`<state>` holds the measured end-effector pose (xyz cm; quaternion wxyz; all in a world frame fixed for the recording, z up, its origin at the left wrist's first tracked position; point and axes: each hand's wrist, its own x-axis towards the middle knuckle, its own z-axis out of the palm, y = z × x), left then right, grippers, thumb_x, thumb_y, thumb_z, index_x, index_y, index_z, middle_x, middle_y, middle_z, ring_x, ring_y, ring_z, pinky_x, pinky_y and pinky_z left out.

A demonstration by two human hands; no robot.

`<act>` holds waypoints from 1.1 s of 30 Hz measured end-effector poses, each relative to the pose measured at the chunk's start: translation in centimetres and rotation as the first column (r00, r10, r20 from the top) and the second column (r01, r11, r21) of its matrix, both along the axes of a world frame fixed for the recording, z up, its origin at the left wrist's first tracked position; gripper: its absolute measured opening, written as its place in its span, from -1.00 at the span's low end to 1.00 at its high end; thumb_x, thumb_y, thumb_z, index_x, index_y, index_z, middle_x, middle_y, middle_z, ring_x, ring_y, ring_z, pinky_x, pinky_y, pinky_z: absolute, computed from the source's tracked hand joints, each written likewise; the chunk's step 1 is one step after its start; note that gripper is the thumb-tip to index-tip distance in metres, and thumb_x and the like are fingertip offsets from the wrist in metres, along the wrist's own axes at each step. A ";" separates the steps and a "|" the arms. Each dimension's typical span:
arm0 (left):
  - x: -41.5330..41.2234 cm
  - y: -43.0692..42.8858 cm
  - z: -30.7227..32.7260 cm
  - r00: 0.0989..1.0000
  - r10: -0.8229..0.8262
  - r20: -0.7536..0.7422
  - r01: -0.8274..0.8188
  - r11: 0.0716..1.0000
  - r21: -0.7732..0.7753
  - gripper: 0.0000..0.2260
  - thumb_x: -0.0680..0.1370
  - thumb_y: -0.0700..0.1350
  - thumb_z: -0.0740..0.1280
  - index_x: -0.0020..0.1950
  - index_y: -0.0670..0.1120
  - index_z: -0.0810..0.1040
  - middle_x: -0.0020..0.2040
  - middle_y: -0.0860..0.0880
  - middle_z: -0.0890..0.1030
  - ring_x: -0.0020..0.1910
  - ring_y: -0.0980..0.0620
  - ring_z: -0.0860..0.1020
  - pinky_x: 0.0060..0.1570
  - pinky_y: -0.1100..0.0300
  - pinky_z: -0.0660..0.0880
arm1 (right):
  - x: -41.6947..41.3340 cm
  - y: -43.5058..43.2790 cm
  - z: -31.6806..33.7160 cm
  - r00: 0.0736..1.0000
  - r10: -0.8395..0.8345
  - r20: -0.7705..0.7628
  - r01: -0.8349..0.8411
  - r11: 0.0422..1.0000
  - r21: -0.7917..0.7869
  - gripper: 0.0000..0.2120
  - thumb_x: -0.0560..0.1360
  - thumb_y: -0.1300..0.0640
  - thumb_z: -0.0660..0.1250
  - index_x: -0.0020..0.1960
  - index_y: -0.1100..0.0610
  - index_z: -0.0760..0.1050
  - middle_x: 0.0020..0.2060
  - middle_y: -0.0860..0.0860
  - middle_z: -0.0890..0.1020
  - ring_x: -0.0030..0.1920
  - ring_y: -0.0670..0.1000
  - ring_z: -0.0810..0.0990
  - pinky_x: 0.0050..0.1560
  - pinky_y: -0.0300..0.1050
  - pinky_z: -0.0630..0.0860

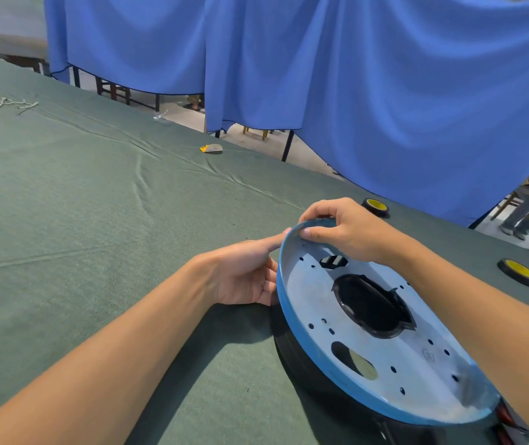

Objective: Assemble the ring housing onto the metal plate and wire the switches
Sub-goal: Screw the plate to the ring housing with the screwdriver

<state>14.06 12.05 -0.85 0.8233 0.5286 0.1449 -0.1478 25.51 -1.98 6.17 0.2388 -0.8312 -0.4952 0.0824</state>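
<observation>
Blue metal plate [321,303] is seated, tilted, on the black ring housing [290,351] at the lower right of the green-clothed bench [96,203]. The housing is seen under the plate's near edge and through the centre hole. The plate's far rim is pinched by the right grip [346,229], thumb inside the rim, fingers curled over the outside. The left grip [247,277] is held relaxed against the plate's left outer rim; the rim is touched by the outstretched index finger, nothing is clasped. Red parts [504,415] are glimpsed at the housing's lower right edge, too cut off to identify.

Two yellow-cored tape rolls [375,207] [518,271] are laid beyond the plate, apart from it. A small pile of screws [6,102] is left far left, and a yellow-white scrap [211,149] near the bench's far edge. Blue curtain [385,75] is hung behind.
</observation>
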 end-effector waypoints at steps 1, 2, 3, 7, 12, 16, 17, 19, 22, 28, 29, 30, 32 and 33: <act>0.1 0.1 -0.1 1.000 -0.008 -0.001 0.008 1.000 -0.009 -0.28 0.56 0.25 0.29 0.48 -0.29 0.32 0.23 -0.23 0.43 0.14 -0.14 0.32 0.42 -0.08 0.27 | 0.0 0.0 0.1 1.000 -0.005 0.007 0.005 1.000 0.009 -0.96 0.54 0.14 0.37 -0.05 0.03 0.60 -0.15 -0.07 0.63 -0.12 -0.07 0.56 -0.06 -0.13 0.51; 0.2 0.2 -0.3 1.000 -0.013 -0.005 0.013 1.000 -0.021 -0.24 0.55 0.27 0.29 0.49 -0.29 0.30 0.21 -0.20 0.40 0.13 -0.14 0.30 0.40 -0.07 0.28 | 0.0 -0.1 0.2 1.000 -0.011 0.000 0.011 1.000 0.024 -0.95 0.54 0.14 0.37 -0.05 0.03 0.60 -0.15 -0.07 0.63 -0.13 -0.08 0.56 -0.07 -0.15 0.51; 0.2 0.1 -0.3 1.000 -0.018 -0.007 0.018 0.999 -0.034 -0.22 0.53 0.29 0.29 0.50 -0.29 0.27 0.20 -0.19 0.38 0.13 -0.13 0.28 0.36 -0.05 0.30 | 0.0 -0.1 0.4 1.000 -0.016 -0.012 0.016 0.999 0.036 -0.95 0.54 0.14 0.37 -0.05 0.02 0.60 -0.16 -0.07 0.64 -0.13 -0.09 0.57 -0.09 -0.18 0.51; 0.3 0.1 -0.4 1.000 -0.014 -0.003 0.014 0.999 -0.049 -0.15 0.47 0.34 0.29 0.51 -0.28 0.27 0.21 -0.17 0.38 0.13 -0.13 0.27 0.35 -0.03 0.28 | -0.3 -0.1 0.4 1.000 0.007 0.026 -0.006 0.998 -0.061 -0.93 0.54 0.16 0.36 0.00 0.03 0.60 -0.11 -0.05 0.63 -0.07 -0.04 0.56 -0.03 -0.13 0.51; 0.2 0.1 -0.4 1.000 -0.005 0.002 0.005 0.999 -0.041 -0.20 0.49 0.30 0.31 0.49 -0.28 0.32 0.22 -0.22 0.42 0.12 -0.13 0.29 0.30 -0.04 0.31 | -0.7 -0.4 -0.1 0.956 -0.026 0.292 0.044 0.997 -0.055 -0.79 0.48 0.07 0.43 0.10 0.01 0.53 0.01 -0.06 0.54 0.08 -0.03 0.44 0.12 -0.09 0.38; 0.2 0.1 -0.3 1.000 -0.008 0.002 0.008 1.000 -0.024 -0.25 0.53 0.26 0.31 0.46 -0.30 0.35 0.35 -0.33 0.45 0.15 -0.17 0.38 0.41 -0.11 0.29 | -1.5 -1.3 0.1 0.930 -0.020 0.367 -0.008 0.997 0.076 -0.86 0.43 0.18 0.48 -0.13 0.07 0.52 -0.16 -0.01 0.54 -0.11 -0.02 0.47 -0.08 -0.24 0.35; 0.1 0.0 -0.3 1.000 -0.006 0.002 0.006 1.000 -0.023 -0.26 0.53 0.26 0.31 0.46 -0.30 0.35 0.36 -0.32 0.45 0.16 -0.18 0.40 0.40 -0.11 0.30 | -1.8 -1.4 0.1 0.934 0.026 0.357 -0.040 0.999 0.034 -0.91 0.43 0.21 0.47 -0.14 0.10 0.57 -0.18 -0.01 0.56 -0.15 -0.04 0.50 -0.11 -0.24 0.38; 0.1 -0.1 -0.2 1.000 0.010 0.001 -0.010 1.000 -0.019 -0.27 0.53 0.24 0.31 0.45 -0.31 0.36 0.43 -0.33 0.39 0.16 -0.18 0.41 0.40 -0.11 0.31 | -2.2 -1.6 -0.4 0.931 0.084 0.356 -0.072 0.996 -0.047 -0.94 0.47 0.23 0.43 -0.06 0.12 0.65 -0.16 -0.02 0.57 -0.16 -0.05 0.53 -0.10 -0.21 0.44; -0.1 -0.2 0.0 0.999 0.037 0.004 -0.037 0.999 0.005 -0.27 0.53 0.24 0.32 0.44 -0.31 0.37 0.44 -0.34 0.36 0.14 -0.18 0.42 0.39 -0.12 0.32 | -2.5 -2.0 -1.0 0.929 0.064 0.365 -0.056 0.998 -0.033 -0.86 0.51 0.23 0.39 0.02 0.11 0.69 -0.11 -0.02 0.60 -0.15 -0.08 0.51 -0.14 -0.27 0.43; -0.2 -0.2 0.1 0.998 0.064 0.011 -0.065 0.997 0.047 -0.28 0.52 0.24 0.33 0.42 -0.32 0.40 0.19 -0.27 0.50 0.09 -0.16 0.42 0.16 0.00 0.46 | -3.0 -2.1 -1.0 0.945 -0.010 0.328 0.013 1.000 -0.008 -0.87 0.51 0.20 0.40 0.00 0.09 0.71 -0.14 -0.02 0.64 -0.16 -0.08 0.55 -0.12 -0.24 0.48; -0.2 -0.2 0.1 0.998 0.064 0.010 -0.064 0.997 0.052 -0.29 0.52 0.24 0.34 0.41 -0.32 0.42 0.18 -0.25 0.51 0.09 -0.15 0.43 0.12 0.02 0.47 | -3.1 -2.1 -0.9 0.947 -0.025 0.321 0.028 1.000 -0.007 -0.88 0.51 0.18 0.40 -0.01 0.09 0.71 -0.15 -0.02 0.65 -0.16 -0.07 0.56 -0.13 -0.24 0.47; -0.2 -0.2 0.2 0.998 0.062 0.009 -0.062 0.997 0.053 -0.31 0.52 0.23 0.34 0.39 -0.32 0.44 0.16 -0.25 0.52 0.07 -0.14 0.45 0.10 0.04 0.48 | -3.2 -2.0 -0.7 0.949 -0.040 0.312 0.043 0.999 -0.002 -0.88 0.51 0.16 0.40 -0.02 0.09 0.71 -0.17 -0.02 0.65 -0.17 -0.08 0.55 -0.17 -0.30 0.45; -0.3 -0.1 0.3 0.999 0.049 0.018 -0.050 0.998 0.024 -0.44 0.56 0.14 0.33 0.31 -0.33 0.51 0.03 -0.21 0.59 -0.08 -0.08 0.54 -0.02 0.11 0.54 | -3.5 -2.1 -0.2 0.956 -0.064 0.285 0.065 0.998 0.005 -0.86 0.53 0.12 0.38 -0.04 0.09 0.72 -0.22 -0.07 0.64 -0.21 -0.10 0.55 -0.25 -0.38 0.39; -0.3 -0.1 0.2 0.999 0.044 0.019 -0.043 0.999 -0.007 -0.54 0.59 0.07 0.31 0.25 -0.30 0.53 -0.07 -0.18 0.60 -0.21 -0.04 0.57 -0.14 0.15 0.59 | -3.7 -2.1 0.0 0.959 -0.069 0.274 0.075 0.997 -0.010 -0.82 0.55 0.08 0.35 -0.05 0.10 0.72 -0.24 -0.06 0.64 -0.21 -0.08 0.56 -0.26 -0.34 0.39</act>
